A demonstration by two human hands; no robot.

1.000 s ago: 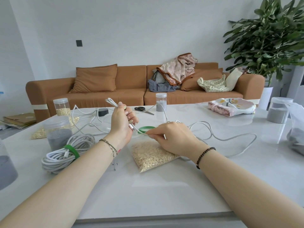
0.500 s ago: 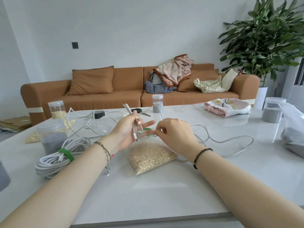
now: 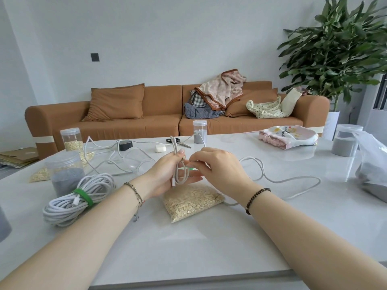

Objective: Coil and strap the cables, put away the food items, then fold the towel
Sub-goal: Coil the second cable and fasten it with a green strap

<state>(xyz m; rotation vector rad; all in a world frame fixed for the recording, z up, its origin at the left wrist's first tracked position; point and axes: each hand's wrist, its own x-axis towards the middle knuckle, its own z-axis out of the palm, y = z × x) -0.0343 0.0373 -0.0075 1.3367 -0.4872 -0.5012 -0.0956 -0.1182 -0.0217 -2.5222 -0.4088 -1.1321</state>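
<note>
My left hand [image 3: 167, 174] holds a folded loop of thin white cable [image 3: 178, 164] upright against its palm, thumb pressing the strands. My right hand [image 3: 217, 170] pinches the same cable beside it; the rest trails right across the table [image 3: 272, 176]. A sliver of green strap [image 3: 191, 168] shows between the hands. A coiled white cable with a green strap [image 3: 79, 197] lies at the left. A clear bag of oats [image 3: 191, 200] lies under my hands. A patterned towel [image 3: 289, 137] sits at the far right.
Jars of oats [image 3: 71, 139] and grey grains [image 3: 65, 174], [image 3: 200, 131], [image 3: 346, 141] stand around the white table [image 3: 188, 248]. Scissors [image 3: 177, 141], a white charger [image 3: 160, 148], a black box [image 3: 125, 144], another loose cable [image 3: 104, 155] and a plastic bag [image 3: 372, 168] lie there too. Sofa behind.
Both hands have risen slightly off the table. My left hand turned the folded cable upright, and my right hand moved closer against it, covering most of the green strap.
</note>
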